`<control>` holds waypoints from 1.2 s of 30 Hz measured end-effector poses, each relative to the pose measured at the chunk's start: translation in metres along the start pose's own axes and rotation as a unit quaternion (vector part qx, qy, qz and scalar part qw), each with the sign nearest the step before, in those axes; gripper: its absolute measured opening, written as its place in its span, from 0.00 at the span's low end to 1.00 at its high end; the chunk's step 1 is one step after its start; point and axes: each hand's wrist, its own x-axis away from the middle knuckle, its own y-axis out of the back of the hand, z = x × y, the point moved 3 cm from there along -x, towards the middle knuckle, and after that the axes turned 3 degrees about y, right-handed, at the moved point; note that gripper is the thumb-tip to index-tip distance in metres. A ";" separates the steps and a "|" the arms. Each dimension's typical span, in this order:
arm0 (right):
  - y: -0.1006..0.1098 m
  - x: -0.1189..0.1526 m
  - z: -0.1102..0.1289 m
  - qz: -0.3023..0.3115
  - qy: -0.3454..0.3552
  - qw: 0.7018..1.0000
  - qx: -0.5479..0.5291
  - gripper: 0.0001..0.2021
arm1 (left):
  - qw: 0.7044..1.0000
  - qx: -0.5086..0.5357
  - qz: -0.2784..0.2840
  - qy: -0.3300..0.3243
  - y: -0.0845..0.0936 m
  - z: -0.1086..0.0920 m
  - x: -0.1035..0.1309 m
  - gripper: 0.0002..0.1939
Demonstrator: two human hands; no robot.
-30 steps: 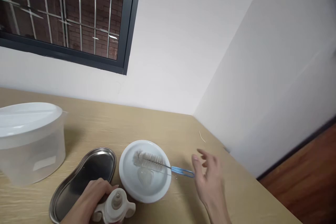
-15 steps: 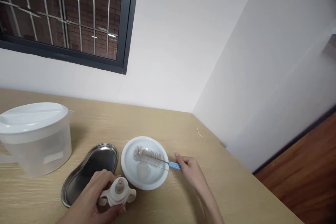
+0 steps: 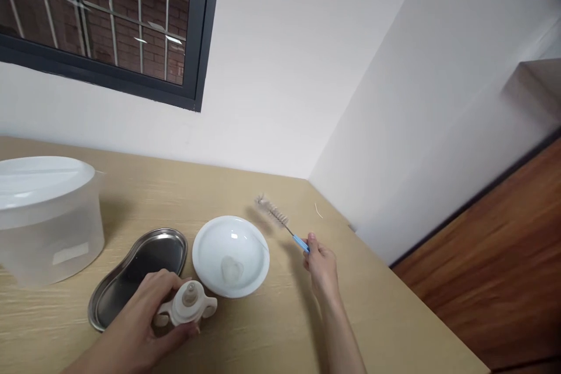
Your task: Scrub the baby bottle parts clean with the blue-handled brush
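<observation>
My left hand [image 3: 151, 318] is wrapped round a white two-handled baby bottle [image 3: 189, 304] with a clear teat on top, held upright near the front of the table. In my right hand [image 3: 321, 263] is the blue handle of a bottle brush [image 3: 280, 219]. Its pale bristles point up and to the left, raised above the table. Between the hands stands a white bowl [image 3: 205, 234] with something small, round and translucent lying in it. The bottle hides part of the tabletop behind it.
A kidney-shaped metal tray [image 3: 99, 310] lies behind my left hand. At the far left stands a translucent lidded pitcher [image 3: 52, 228]. A thin white strip [image 3: 318, 210] lies near the right edge of the wooden table [image 3: 372, 310]. A wall and a barred window [image 3: 96, 17] are behind.
My right hand has lifted the bottle brush out of the bowl, up and to the right. The left hand still holds the bottle. The view has shifted slightly to the right.
</observation>
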 end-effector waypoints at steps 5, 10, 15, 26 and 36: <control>-0.013 -0.004 -0.026 -0.022 -0.030 0.998 0.052 0.19 | 0.999 -0.021 0.039 -0.005 0.002 0.003 -0.001 0.17; -0.024 -0.003 -0.031 -0.023 -0.028 0.994 0.101 0.20 | 1.000 -0.017 0.011 -0.004 -0.001 0.004 0.000 0.17; -0.017 -0.003 -0.022 -0.019 -0.002 0.985 0.173 0.20 | 1.000 -0.010 0.009 0.003 -0.001 0.005 0.001 0.19; -0.005 0.014 0.003 0.052 0.056 0.933 0.353 0.20 | 1.000 -0.019 0.015 0.005 -0.001 0.009 -0.001 0.21; -0.006 0.093 0.036 0.231 0.150 0.873 0.402 0.14 | 0.999 -0.033 0.022 -0.021 0.001 0.010 -0.002 0.20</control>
